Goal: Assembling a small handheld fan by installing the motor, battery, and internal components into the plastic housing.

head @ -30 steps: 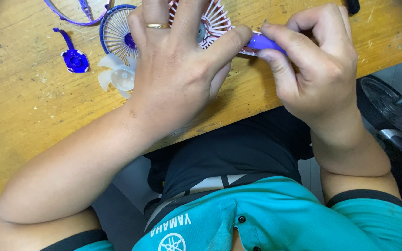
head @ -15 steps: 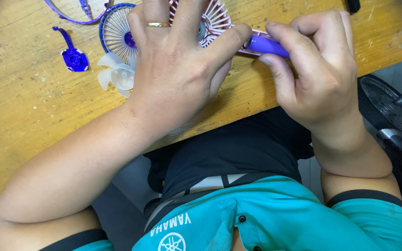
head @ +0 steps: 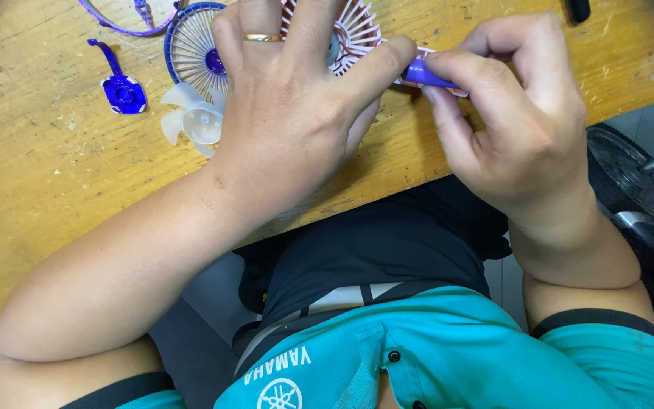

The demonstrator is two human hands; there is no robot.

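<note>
Left hand [head: 297,113] spread over pink-and-white ribbed plastic fan grille [head: 353,34] on worn wooden tabletop [head: 47,189], right hand [head: 516,129] pinching purple plastic handle [head: 421,73] beside it; apparently mid-fitting, needing steady alignment and firm press.

The table [head: 54,189] is worn yellow-brown wood, the fan grille [head: 191,45] blue with thin radial ribs, the second grille [head: 353,34] pink-white and ribbed, the fan blade [head: 194,121] translucent white, the small bracket [head: 119,87] deep blue, the handle [head: 421,73] purple, the shirt [head: 433,356] teal.
</note>
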